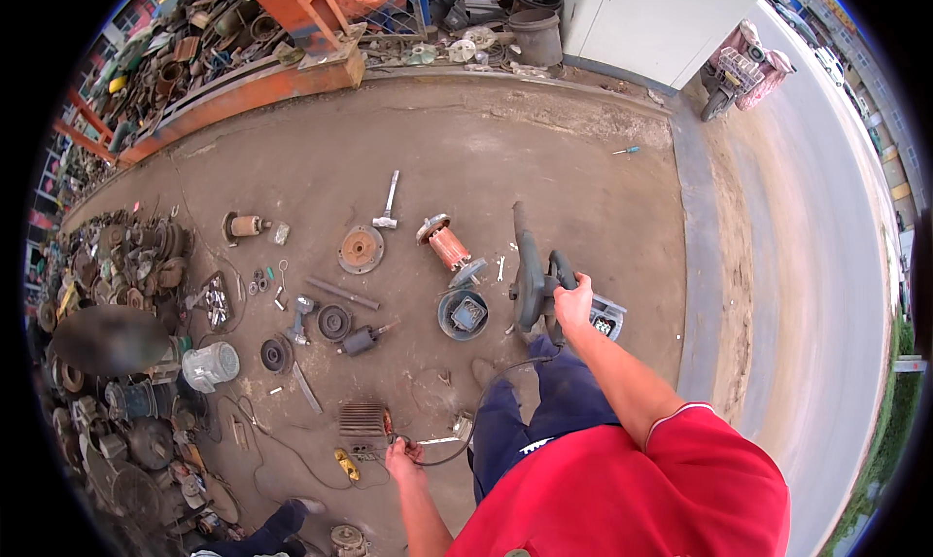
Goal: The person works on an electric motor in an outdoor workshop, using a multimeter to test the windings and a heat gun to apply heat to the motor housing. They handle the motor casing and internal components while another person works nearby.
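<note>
One blower (528, 290), one black cord (449, 458): two different holds

Your right hand (573, 304) was wrapped around the handle of the blower, which hung above the ground (593, 207) just ahead of your right leg (573, 392), its long nozzle pointing away from you. Your left hand (405, 460), beside the finned motor housing (362, 421), had its fingers closed on the cord; whether a plug sat in them too could not be told.

The blower looked hard and stiff, probably of middling weight, with most of it in the rounded casing and the nozzle likely tipping it forward. Its handle seemed the right place to grip: fingers well around, any air openings left uncovered. The cord looked limp and light, so a pinch was likely enough, but it sagged in a loop close to your legs and could have snagged.
</note>
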`<state>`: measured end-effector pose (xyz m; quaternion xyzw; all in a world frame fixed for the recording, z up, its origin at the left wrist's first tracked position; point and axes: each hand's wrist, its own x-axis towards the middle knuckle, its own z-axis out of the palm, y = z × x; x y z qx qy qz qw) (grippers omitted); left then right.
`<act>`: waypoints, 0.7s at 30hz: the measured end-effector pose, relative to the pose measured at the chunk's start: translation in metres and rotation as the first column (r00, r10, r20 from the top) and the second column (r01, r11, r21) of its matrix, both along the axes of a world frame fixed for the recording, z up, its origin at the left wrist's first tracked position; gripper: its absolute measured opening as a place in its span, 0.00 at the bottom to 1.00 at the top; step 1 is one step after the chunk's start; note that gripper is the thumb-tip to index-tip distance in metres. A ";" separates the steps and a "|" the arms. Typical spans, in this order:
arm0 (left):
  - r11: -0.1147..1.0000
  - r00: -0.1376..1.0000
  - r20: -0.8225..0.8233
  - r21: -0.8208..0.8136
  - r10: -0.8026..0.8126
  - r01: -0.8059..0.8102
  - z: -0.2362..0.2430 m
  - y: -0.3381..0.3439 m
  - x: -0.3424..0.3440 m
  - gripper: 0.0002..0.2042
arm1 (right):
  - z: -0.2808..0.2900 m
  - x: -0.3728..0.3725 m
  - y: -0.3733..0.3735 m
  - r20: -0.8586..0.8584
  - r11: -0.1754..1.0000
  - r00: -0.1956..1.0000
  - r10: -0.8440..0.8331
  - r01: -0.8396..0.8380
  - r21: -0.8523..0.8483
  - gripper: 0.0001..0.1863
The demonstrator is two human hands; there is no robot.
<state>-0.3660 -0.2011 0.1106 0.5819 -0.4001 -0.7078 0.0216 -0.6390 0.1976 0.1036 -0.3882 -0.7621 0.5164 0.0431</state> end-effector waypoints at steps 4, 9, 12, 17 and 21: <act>1.000 1.000 0.026 0.000 -0.012 0.012 0.006 0.021 -0.025 0.05 | 0.003 -0.025 0.022 0.016 0.995 0.995 -0.097 0.097 0.032 0.30; 0.981 0.979 0.074 -0.019 -0.192 0.194 -0.001 0.062 -0.062 0.05 | -0.035 -0.058 0.089 0.022 0.968 0.968 -0.249 0.248 0.030 0.31; 0.978 0.967 0.165 -0.046 -0.192 0.202 -0.007 0.087 -0.077 0.05 | -0.005 -0.074 0.101 0.107 0.956 0.954 -0.282 0.270 0.113 0.32; 0.989 0.969 0.196 0.043 -0.148 0.142 -0.005 0.118 -0.091 0.05 | -0.043 -0.097 0.147 0.066 0.951 0.965 -0.255 0.238 0.195 0.31; 0.987 0.973 0.170 -0.002 -0.158 0.160 0.007 0.134 -0.107 0.05 | -0.070 -0.100 0.196 -0.121 0.956 0.955 -0.271 0.282 0.084 0.29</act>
